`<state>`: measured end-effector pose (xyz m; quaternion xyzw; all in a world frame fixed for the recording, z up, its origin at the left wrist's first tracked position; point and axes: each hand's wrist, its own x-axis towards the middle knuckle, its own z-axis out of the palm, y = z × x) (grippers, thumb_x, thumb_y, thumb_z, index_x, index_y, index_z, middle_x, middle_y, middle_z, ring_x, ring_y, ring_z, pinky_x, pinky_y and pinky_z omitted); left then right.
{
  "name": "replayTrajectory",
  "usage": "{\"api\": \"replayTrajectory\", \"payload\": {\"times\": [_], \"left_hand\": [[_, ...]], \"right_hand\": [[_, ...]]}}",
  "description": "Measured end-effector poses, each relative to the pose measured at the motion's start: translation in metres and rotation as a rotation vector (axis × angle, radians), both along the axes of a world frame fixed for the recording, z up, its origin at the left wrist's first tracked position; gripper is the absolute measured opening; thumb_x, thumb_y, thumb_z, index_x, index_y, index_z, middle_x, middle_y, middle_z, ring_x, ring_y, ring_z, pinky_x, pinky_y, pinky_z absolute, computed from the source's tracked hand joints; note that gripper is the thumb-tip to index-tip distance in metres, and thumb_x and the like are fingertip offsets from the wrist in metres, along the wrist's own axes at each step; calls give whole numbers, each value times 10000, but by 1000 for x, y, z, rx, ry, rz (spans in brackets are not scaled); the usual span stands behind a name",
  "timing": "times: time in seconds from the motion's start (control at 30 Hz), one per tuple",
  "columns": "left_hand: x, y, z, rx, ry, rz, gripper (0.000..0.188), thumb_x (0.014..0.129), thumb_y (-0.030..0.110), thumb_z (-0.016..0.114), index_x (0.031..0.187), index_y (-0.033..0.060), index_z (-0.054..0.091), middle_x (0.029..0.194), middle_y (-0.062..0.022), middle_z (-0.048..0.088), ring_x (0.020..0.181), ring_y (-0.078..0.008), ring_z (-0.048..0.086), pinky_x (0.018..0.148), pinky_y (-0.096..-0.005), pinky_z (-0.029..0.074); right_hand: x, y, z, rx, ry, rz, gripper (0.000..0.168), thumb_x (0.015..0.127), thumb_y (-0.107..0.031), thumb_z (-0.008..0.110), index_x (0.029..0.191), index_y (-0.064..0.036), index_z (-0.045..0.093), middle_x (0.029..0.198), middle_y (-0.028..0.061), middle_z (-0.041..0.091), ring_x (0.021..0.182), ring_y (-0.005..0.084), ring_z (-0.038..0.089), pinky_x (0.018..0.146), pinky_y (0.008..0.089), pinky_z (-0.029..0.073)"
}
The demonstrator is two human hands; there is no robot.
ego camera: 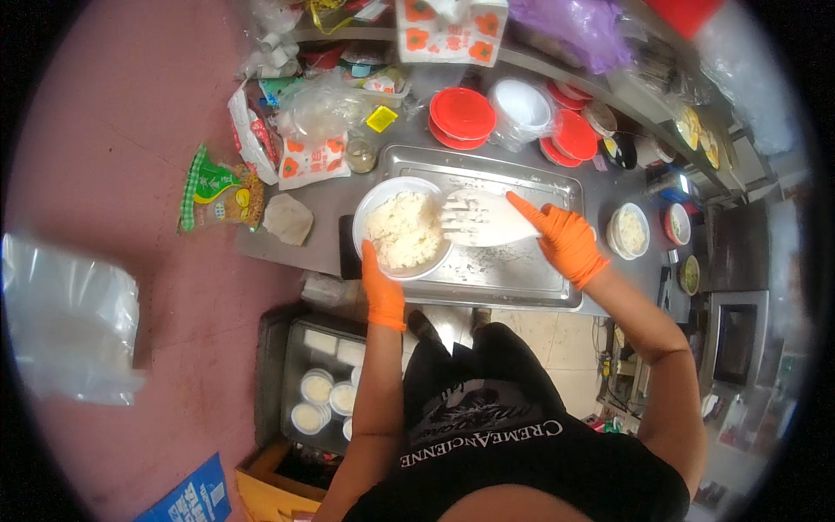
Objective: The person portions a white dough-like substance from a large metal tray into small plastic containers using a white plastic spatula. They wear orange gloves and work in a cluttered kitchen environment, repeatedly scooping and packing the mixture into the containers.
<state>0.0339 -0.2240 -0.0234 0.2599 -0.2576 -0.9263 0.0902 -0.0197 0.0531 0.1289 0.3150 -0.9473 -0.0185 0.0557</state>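
My left hand, in an orange glove, grips the near rim of a round white bowl. Cooked white rice lies heaped inside the bowl. My right hand, gloved alike, holds a white plastic rice paddle with its index finger stretched along the edge. The paddle's head meets the bowl's right rim, and rice grains cling to it. Both are over the left part of a shallow metal tray, which has scattered grains on its bottom.
Red-lidded bowls and stacked white bowls stand behind the tray. A bowl of shredded food is at right. Packaged beans lie at left. Below left, an open insulated box holds filled white tubs.
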Motion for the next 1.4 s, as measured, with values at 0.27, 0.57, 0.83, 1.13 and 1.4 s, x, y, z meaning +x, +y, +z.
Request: {"api": "replayTrajectory", "payload": {"times": [0.27,0.57,0.83,1.13,1.4], "left_hand": [[-8,32,8,-41,-38,57,578,940,413,501,1350,17,408,1332,-123,483,1219,-241,464,1019,-379,372],[-28,74,-5,-62,-199,-66,484,797,55,663,1243,-4,486,1181,-140,558,1078,-230,549,892,-346,468],[-4,91,1,-273,-87,-162,512,800,18,662,1276,10,473,1191,-87,559,1062,-195,548,925,-314,430],[39,145,-11,-216,-9,-257,637,772,-74,649,1333,50,374,1279,-92,491,1164,-187,485,977,-313,419],[56,160,-29,-169,-13,-320,686,756,-97,626,1359,64,341,1280,-81,489,1173,-182,480,985,-322,417]], "right_hand": [[32,-32,-6,-71,-92,-85,776,722,-4,533,1429,-274,360,730,92,504,545,258,526,512,383,447],[53,-23,-33,-552,-516,-506,731,815,-152,628,1450,-280,290,915,175,574,741,330,609,670,411,501],[77,60,-182,-658,-477,-865,613,914,-346,551,1441,-148,309,1273,217,517,1083,360,564,916,412,445],[64,104,-203,-541,-596,-862,533,897,-269,564,1382,-120,403,1193,235,528,1089,383,532,938,407,425],[64,69,-150,-1278,-1257,-829,652,946,-573,352,1365,-78,420,1313,127,504,1145,245,519,965,386,430]]}}
